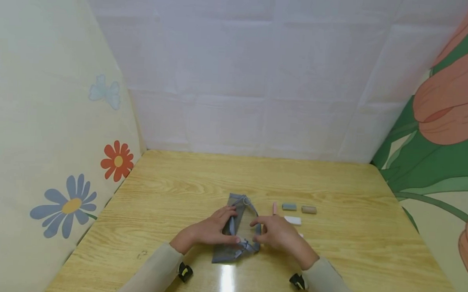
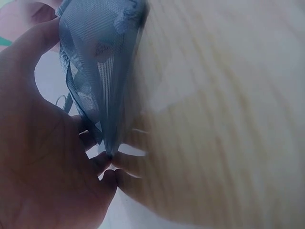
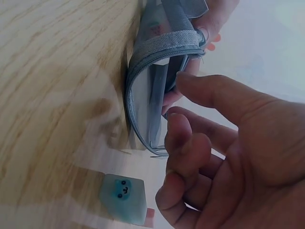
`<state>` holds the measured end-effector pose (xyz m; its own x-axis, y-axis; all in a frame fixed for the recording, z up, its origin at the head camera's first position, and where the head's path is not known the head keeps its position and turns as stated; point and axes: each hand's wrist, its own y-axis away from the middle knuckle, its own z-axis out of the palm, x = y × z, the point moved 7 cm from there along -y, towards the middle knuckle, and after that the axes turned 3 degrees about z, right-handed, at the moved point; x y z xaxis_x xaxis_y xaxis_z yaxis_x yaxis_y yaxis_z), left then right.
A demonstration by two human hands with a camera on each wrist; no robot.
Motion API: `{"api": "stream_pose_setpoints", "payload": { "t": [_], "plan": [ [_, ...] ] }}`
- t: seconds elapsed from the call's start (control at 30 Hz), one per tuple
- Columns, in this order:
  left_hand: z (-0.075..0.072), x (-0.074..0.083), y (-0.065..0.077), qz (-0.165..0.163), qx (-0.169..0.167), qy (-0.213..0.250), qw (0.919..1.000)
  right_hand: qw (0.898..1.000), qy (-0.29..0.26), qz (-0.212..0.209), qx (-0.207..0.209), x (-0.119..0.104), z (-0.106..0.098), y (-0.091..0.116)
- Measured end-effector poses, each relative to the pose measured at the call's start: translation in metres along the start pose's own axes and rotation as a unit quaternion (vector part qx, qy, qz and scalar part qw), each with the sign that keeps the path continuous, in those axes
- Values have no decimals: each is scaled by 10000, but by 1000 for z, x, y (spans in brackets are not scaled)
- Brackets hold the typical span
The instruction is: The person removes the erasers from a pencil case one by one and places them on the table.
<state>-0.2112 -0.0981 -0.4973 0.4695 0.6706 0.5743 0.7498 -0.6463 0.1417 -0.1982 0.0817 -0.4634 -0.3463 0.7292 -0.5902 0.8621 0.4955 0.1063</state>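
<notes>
A grey-blue mesh zip pouch [image 1: 223, 254] lies on the table with its mouth spread apart, facing the right. My left hand [image 1: 214, 229] holds it, thumb at the near edge and fingers at the far side; the left wrist view has the mesh side [image 2: 95, 33] between thumb and fingertips. At the mouth is my right hand [image 1: 280, 234], its fingers loosely bent and nothing seen between them. In the right wrist view its thumb and index finger overlap the zip edge [image 3: 164, 45]. Beside that hand sits a pale teal block [image 3: 125, 199] printed with a small face.
Right of the pouch lie several small blocks: a pink one [image 1: 275, 208], a blue-grey one [image 1: 289, 206], a brown one [image 1: 309, 209] and a white one [image 1: 294, 220]. The wooden table [image 1: 171, 178] meets a white sheet [image 1: 219, 119] behind and flower-printed cloths at both sides.
</notes>
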Motion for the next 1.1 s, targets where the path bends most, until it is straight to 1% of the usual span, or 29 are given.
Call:
{"api": "stream_pose_setpoints", "payload": {
  "t": [0.13, 0.33, 0.47, 0.7, 0.8, 0.97, 1.1],
  "plan": [
    [0, 0, 0, 31, -3, -57, 10000, 9997, 127, -219, -9, -3, 2, -2],
    [0, 0, 1, 14, -47, -102, 9999, 9985, 427, -317, -135, -6, 6, -7],
    [0, 1, 1, 27, -44, -95, 9999, 9975, 524, -377, -285, -10, 9, -9],
    [-2, 2, 0, 7, -60, -96, 9999, 9962, 367, -500, -616, -13, 13, -12],
    [-1, 2, 0, -6, -83, -126, 9999, 9949, 405, -593, -705, -14, 14, -14],
    [-1, 2, 0, 90, -63, -131, 9999, 9931, 459, -730, -799, -15, 15, -16],
    [0, 1, -1, 55, -48, -127, 9999, 9922, 476, -740, -879, -15, 19, -18]
  ]
}}
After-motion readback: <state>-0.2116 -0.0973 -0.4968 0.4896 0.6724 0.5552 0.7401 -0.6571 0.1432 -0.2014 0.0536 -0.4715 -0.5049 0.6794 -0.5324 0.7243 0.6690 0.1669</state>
